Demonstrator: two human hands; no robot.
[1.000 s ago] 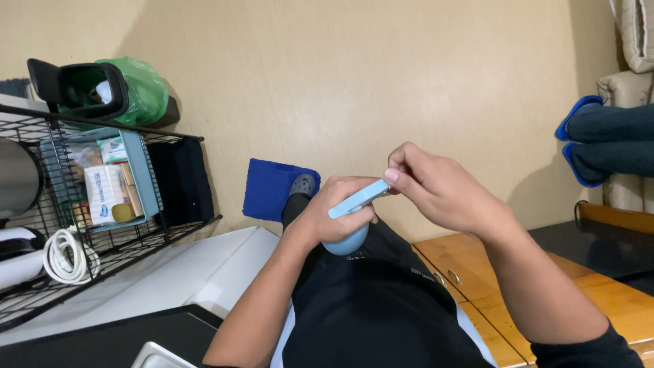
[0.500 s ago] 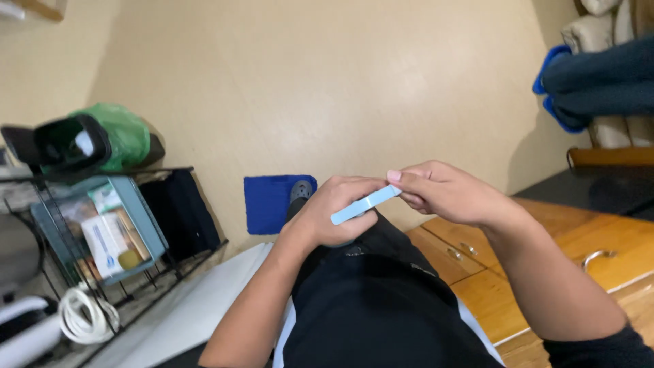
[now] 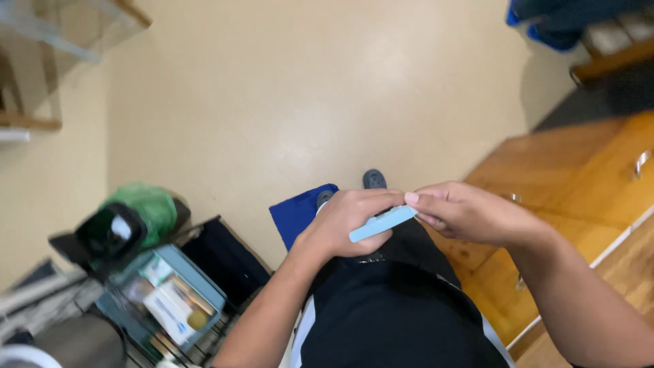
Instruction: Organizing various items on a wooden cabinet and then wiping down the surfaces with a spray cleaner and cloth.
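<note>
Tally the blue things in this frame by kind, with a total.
Light blue strip, pinched between left hand and right hand: 1
Dark blue mat on the floor: 1
Blue cloth, top right: 1
Total: 3

Two bare hands are showing at the centre of the frame, the left hand (image 3: 351, 221) and the right hand (image 3: 470, 212), sharing one flat light-blue plastic stick (image 3: 383, 223). One dark blue cloth mat (image 3: 296, 212) is lying below centre. One green plastic bag (image 3: 143, 204) and one teal plastic box (image 3: 167, 300) are sitting lower left.
</note>
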